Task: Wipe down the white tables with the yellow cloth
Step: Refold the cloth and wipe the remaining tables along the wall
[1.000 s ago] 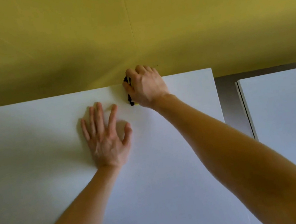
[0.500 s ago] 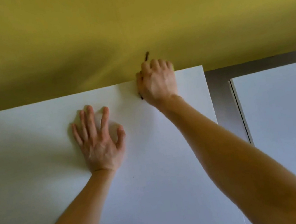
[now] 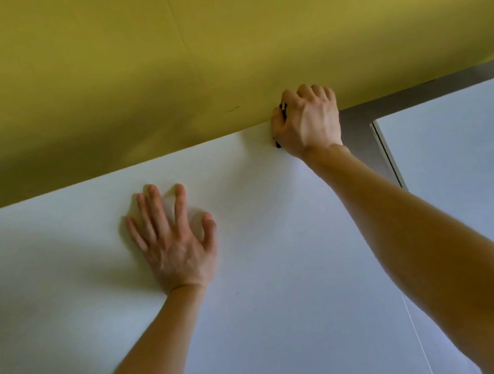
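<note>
Head view: left hand (image 3: 173,243) flat, fingers spread, braced mid-frame on white table (image 3: 291,309). Right hand (image 3: 306,119) curled over mostly hidden cloth (image 3: 283,109) at table's far corner, upper right. Far-edge wipe, probably; next needs a pressed sweep nearer.

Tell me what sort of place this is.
Likely a plain indoor room, perhaps a classroom or office; I cannot tell which. A white table butts a yellow wall, and a second white table stands beside it across a grey gap.
</note>
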Demonstrator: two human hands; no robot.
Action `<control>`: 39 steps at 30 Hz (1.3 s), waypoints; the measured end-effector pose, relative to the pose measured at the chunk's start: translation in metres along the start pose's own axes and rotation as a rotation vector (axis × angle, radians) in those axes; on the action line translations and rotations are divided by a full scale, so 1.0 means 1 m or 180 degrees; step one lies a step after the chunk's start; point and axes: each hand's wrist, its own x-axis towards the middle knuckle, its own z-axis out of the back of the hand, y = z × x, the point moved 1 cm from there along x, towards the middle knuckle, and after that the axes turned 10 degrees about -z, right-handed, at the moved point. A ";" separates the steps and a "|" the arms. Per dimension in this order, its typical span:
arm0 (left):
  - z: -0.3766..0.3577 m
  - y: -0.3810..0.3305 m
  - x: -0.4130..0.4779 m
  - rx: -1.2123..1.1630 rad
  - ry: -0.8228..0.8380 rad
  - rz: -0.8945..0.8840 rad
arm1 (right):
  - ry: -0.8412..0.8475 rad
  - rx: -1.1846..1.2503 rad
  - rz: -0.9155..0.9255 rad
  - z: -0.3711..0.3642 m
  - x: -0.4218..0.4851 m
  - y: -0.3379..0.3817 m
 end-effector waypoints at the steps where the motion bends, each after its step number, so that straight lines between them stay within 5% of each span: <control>1: 0.000 0.000 0.000 0.0026 0.0029 0.0004 | 0.0053 0.0023 0.0010 -0.003 -0.004 0.013; 15: 0.003 -0.014 -0.016 -0.0017 0.0202 -0.0013 | -0.0373 0.0446 0.0200 -0.008 -0.032 0.004; 28: -0.003 -0.015 -0.015 -0.0001 0.0110 -0.0078 | -0.0193 0.0481 0.0412 0.012 -0.034 -0.009; 32: -0.006 -0.013 -0.015 -0.0049 -0.0104 -0.0066 | -0.0665 0.0523 -0.0215 0.035 -0.081 -0.039; 37: -0.005 -0.014 -0.013 -0.0120 0.0076 -0.0040 | 0.0301 0.0914 -0.0276 0.082 -0.164 -0.057; 39: -0.003 -0.014 -0.012 -0.0123 0.0316 -0.0054 | 0.0717 0.1319 -0.0800 0.113 -0.189 -0.052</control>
